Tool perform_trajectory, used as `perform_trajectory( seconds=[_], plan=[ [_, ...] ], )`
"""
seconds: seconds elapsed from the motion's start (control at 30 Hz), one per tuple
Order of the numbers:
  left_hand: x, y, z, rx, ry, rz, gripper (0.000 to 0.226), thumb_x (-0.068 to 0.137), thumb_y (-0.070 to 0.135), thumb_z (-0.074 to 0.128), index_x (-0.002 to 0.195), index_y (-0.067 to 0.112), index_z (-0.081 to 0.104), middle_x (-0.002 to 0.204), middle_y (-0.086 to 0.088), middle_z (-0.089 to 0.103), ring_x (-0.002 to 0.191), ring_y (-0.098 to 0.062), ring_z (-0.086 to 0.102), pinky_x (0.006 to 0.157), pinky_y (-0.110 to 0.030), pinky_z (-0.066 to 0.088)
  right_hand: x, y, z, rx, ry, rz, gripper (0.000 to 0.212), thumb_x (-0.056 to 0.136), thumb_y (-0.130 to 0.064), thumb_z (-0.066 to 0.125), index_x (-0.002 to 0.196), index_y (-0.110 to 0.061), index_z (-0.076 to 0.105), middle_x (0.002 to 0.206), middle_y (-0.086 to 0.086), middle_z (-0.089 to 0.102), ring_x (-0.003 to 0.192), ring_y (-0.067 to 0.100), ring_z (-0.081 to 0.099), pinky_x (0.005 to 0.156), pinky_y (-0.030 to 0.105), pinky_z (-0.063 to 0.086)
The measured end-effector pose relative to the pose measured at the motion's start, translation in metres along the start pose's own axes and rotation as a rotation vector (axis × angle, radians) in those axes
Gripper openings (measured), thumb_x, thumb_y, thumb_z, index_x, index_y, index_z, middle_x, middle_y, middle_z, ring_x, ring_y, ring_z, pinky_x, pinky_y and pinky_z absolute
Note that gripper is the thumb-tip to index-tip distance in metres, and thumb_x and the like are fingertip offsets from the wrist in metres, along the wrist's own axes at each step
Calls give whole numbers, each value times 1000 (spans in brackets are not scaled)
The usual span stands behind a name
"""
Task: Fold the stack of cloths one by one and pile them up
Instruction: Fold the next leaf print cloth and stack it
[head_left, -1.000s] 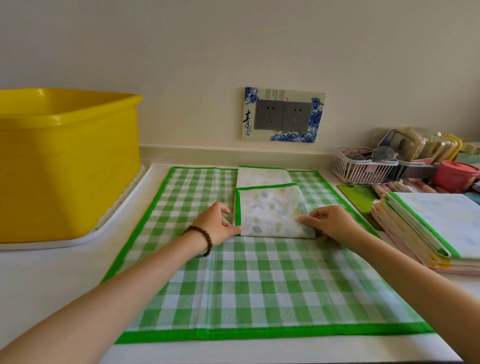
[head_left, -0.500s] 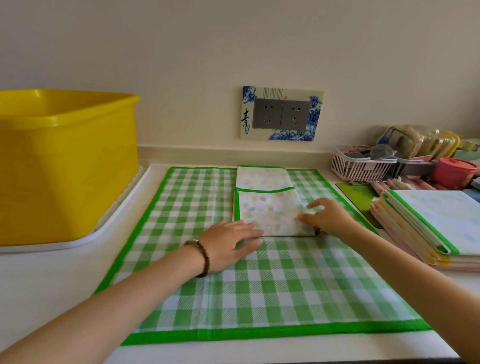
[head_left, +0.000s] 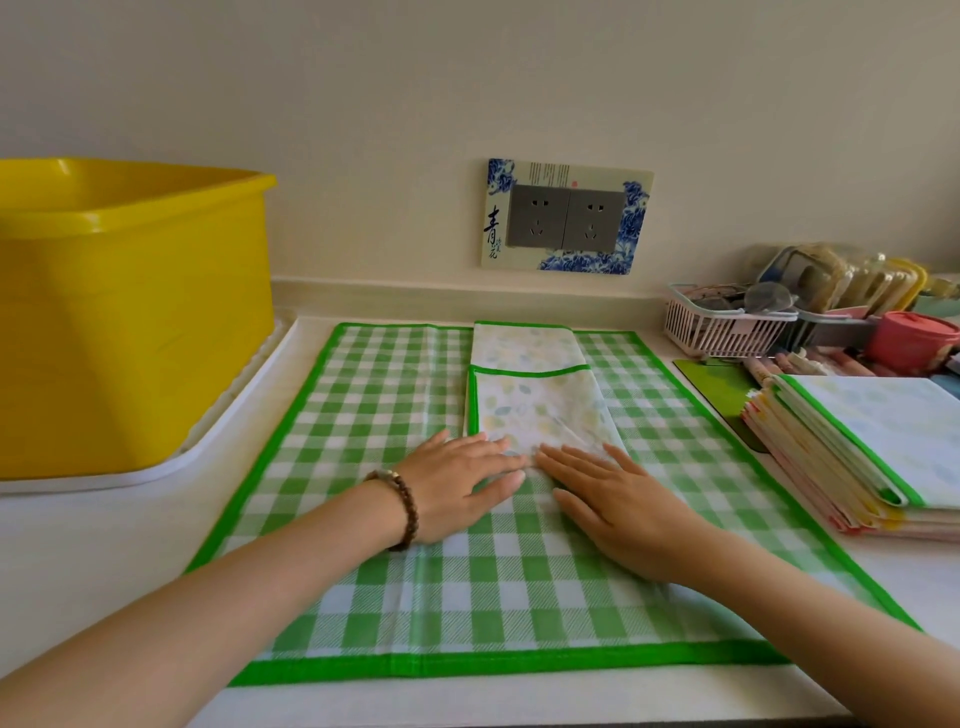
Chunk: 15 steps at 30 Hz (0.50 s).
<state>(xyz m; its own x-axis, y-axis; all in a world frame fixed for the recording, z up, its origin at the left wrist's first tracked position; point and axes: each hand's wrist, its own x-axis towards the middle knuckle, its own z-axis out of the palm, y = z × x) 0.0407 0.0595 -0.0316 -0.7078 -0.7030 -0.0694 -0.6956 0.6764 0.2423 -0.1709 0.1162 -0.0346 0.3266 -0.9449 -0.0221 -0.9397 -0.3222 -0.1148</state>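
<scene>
A folded leaf-print cloth (head_left: 540, 405) with a green edge lies on a large green checked cloth (head_left: 363, 415) spread over the counter. Behind the folded cloth, touching it, lies another folded leaf-print cloth (head_left: 524, 343). My left hand (head_left: 457, 483) lies flat with straight fingers, its fingertips on the near edge of the front folded cloth. My right hand (head_left: 618, 499) lies flat beside it, fingertips on the same near edge. A stack of unfolded cloths (head_left: 852, 447) sits at the right.
A big yellow tub (head_left: 130, 312) stands on a white tray (head_left: 218, 436) at the left. A white basket (head_left: 722, 332), a pink lidded cup (head_left: 909, 340) and other clutter crowd the back right. A wall socket plate (head_left: 566, 215) hangs behind.
Both hands let go of the folded cloth's sides and moved to its near edge, now lying flat and pressing it down. The cloth's top fold has settled flatter.
</scene>
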Motion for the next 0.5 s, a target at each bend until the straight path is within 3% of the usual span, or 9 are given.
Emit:
perform_trajectory(
  seconds=[0.13, 0.37, 0.5],
  plan=[
    [-1, -2, 0, 5, -7, 10, 54, 96, 54, 9, 147, 39, 19, 156, 16, 9, 143, -2, 3, 119, -35, 2, -6, 16, -7, 9, -66, 4, 69, 82, -64, 0, 147, -43, 6, 152, -27, 4, 141, -7, -3, 115, 27, -12],
    [-4, -4, 4, 4, -16, 20, 58, 93, 58, 12, 147, 41, 11, 156, 18, 2, 143, 1, -4, 117, -29, -2, -29, 56, -10, 162, -137, 33, 50, 87, -58, 9, 135, -55, -1, 150, -31, -2, 137, -13, -8, 115, 22, -9],
    [-3, -3, 3, -7, -28, 15, 60, 91, 60, 12, 148, 40, 11, 156, 18, 1, 143, 1, -4, 116, -28, -2, -34, 63, -13, 188, -144, 45, 50, 89, -56, 16, 136, -54, 1, 147, -32, 1, 138, -11, -6, 119, 29, -4]
  ],
)
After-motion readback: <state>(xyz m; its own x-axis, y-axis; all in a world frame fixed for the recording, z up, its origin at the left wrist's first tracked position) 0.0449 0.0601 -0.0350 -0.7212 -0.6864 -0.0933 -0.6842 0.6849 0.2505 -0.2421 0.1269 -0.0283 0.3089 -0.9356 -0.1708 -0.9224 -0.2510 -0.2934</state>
